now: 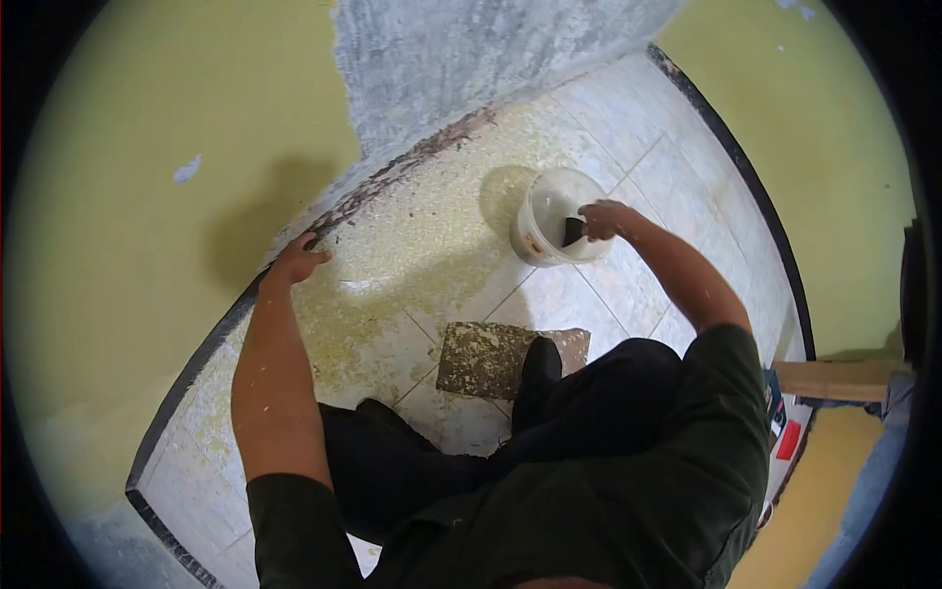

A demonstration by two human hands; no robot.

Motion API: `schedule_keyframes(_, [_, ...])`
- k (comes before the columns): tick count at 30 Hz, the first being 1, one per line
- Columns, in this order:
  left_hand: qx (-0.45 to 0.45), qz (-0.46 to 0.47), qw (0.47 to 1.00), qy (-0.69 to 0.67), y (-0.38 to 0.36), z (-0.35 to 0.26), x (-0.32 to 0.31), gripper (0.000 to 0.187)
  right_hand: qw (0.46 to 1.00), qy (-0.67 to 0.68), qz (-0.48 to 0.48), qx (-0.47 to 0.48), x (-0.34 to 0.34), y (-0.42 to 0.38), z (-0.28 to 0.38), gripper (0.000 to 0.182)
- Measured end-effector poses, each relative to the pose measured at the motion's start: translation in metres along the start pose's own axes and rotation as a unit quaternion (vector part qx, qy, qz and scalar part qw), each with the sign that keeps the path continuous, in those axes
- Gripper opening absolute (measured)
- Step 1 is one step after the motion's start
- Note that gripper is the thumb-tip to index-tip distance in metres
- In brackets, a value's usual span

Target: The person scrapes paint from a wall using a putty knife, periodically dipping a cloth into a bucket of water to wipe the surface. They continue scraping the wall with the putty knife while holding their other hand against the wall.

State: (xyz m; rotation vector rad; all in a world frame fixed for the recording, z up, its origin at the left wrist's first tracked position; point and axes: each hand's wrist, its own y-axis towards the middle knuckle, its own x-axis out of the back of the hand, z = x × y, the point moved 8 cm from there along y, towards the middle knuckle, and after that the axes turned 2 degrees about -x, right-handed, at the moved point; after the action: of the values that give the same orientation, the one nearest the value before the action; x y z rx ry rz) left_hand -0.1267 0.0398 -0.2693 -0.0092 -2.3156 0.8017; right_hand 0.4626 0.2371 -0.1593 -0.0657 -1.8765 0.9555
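A white plastic bucket (526, 236) stands on the tiled floor, right of centre. My right hand (604, 220) is closed on a dark scraper (573, 232), which reaches down over the bucket's opening. Over on the left, my left hand (299, 259) is at the foot of the green wall, beside the dark skirting strip (221, 331). Its fingers are apart, and a small dark patch shows at the fingertips. Yellowish flakes (422, 221) cover the floor between the two hands.
A flake-covered brown board (481, 358) lies on the floor by my feet. The wall (412, 69) has a bare grey area at the top. A cardboard box (829, 381) and other items sit at the far right.
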Motion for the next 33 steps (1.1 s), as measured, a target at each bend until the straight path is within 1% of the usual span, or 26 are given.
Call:
schedule_keyframes(1, [-0.004,0.004,1.0,0.004,-0.002,0.003,0.002,0.088,0.995,-0.04,0.085,-0.018,-0.001,0.006,0.004,0.036])
schedule_keyframes(2, [-0.001,0.0,1.0,-0.01,-0.007,0.006,0.007,0.088,0.994,-0.1,0.051,-0.009,0.011,0.006,0.014,0.024])
schedule_keyframes(3, [0.0,-0.002,1.0,-0.016,-0.008,0.014,0.008,0.088,0.994,-0.096,0.052,-0.012,0.002,0.019,0.016,0.024])
schedule_keyframes(5, [0.007,-0.01,1.0,-0.015,-0.004,0.038,0.008,0.089,0.977,-0.209,-0.031,0.016,0.005,0.052,0.026,0.017])
schedule_keyframes(7, [0.018,-0.019,1.0,-0.002,-0.019,0.04,0.012,0.09,0.978,-0.204,-0.014,0.038,0.005,0.049,0.057,0.018])
schedule_keyframes(8, [0.08,0.009,0.997,-0.007,-0.042,0.024,0.012,0.089,0.977,-0.203,0.003,0.059,0.005,0.05,0.068,0.02])
schedule_keyframes(9, [0.141,0.034,0.989,-0.014,-0.058,0.016,0.011,0.089,0.985,-0.161,0.057,-0.021,-0.045,0.096,0.046,0.024])
schedule_keyframes(11, [0.135,0.022,0.991,-0.012,-0.057,0.016,0.01,0.088,0.976,-0.175,0.125,-0.042,-0.04,0.078,0.064,0.034])
schedule_keyframes(12, [0.128,0.021,0.992,-0.015,-0.058,0.016,0.009,0.087,0.977,-0.167,0.125,-0.037,-0.042,0.073,0.07,0.034])
schedule_keyframes(14, [0.131,0.018,0.991,-0.027,-0.059,0.014,0.009,0.086,0.98,-0.179,0.073,-0.048,-0.041,0.067,0.071,0.037])
schedule_keyframes(15, [0.132,0.015,0.99,-0.047,-0.06,0.012,0.008,0.084,0.981,-0.171,0.077,-0.048,-0.062,0.076,0.069,0.037])
schedule_keyframes(17, [0.143,0.016,0.989,-0.045,-0.06,0.011,0.008,0.084,0.984,-0.119,-0.122,0.046,-0.058,0.086,0.082,0.034])
schedule_keyframes(18, [0.156,0.011,0.987,-0.049,-0.06,0.012,0.007,0.083,0.977,-0.153,-0.094,0.115,-0.065,0.082,0.085,0.032])
schedule_keyframes(19, [0.154,0.01,0.987,-0.047,-0.06,0.011,0.005,0.083,0.977,-0.152,-0.096,0.113,-0.069,0.081,0.085,0.032])
schedule_keyframes(21, [0.159,0.023,0.986,-0.046,-0.057,0.007,0.0,0.083,0.962,-0.227,-0.069,0.135,-0.094,0.092,0.089,0.03])
schedule_keyframes(22, [0.161,0.033,0.985,-0.048,-0.053,0.006,-0.003,0.083,0.963,-0.226,-0.022,0.144,-0.105,0.103,0.088,0.028])
schedule_keyframes(23, [0.161,0.034,0.985,-0.047,-0.051,-0.001,-0.005,0.083,0.964,-0.225,-0.021,0.143,-0.098,0.103,0.086,0.028])
schedule_keyframes(25, [0.147,0.023,0.987,-0.06,-0.046,-0.016,-0.007,0.084,0.985,-0.072,-0.057,0.148,-0.069,0.092,0.082,0.021])
schedule_keyframes(26, [0.145,0.024,0.987,-0.059,-0.041,-0.02,-0.006,0.084,0.985,-0.071,-0.057,0.146,-0.069,0.094,0.075,0.021])
schedule_keyframes(27, [0.145,0.023,0.987,-0.067,-0.038,-0.021,-0.007,0.084,0.977,0.106,-0.127,0.136,-0.056,0.092,0.065,0.021])
schedule_keyframes(28, [0.145,0.024,0.986,-0.075,-0.037,-0.02,-0.008,0.084,0.934,0.278,-0.192,0.12,-0.048,0.088,0.052,0.021])
schedule_keyframes(29, [0.145,0.025,0.986,-0.076,-0.035,-0.019,-0.007,0.084,0.934,0.277,-0.191,0.119,-0.046,0.086,0.053,0.021])
schedule_keyframes(30, [0.152,0.025,0.985,-0.074,-0.033,-0.018,-0.008,0.083,0.896,0.413,-0.128,0.102,-0.046,0.084,0.051,0.023])
schedule_keyframes(31, [0.16,0.025,0.984,-0.07,-0.033,-0.015,-0.01,0.082,0.835,0.541,-0.062,0.082,-0.049,0.08,0.054,0.024])
schedule_keyframes(32, [0.155,0.03,0.985,-0.061,-0.038,-0.023,-0.012,0.081,0.869,0.472,-0.112,0.099,-0.029,0.066,0.057,0.033])
schedule_keyframes(33, [0.155,0.034,0.985,-0.061,-0.039,-0.026,-0.013,0.081,0.869,0.473,-0.11,0.096,-0.026,0.062,0.061,0.033])
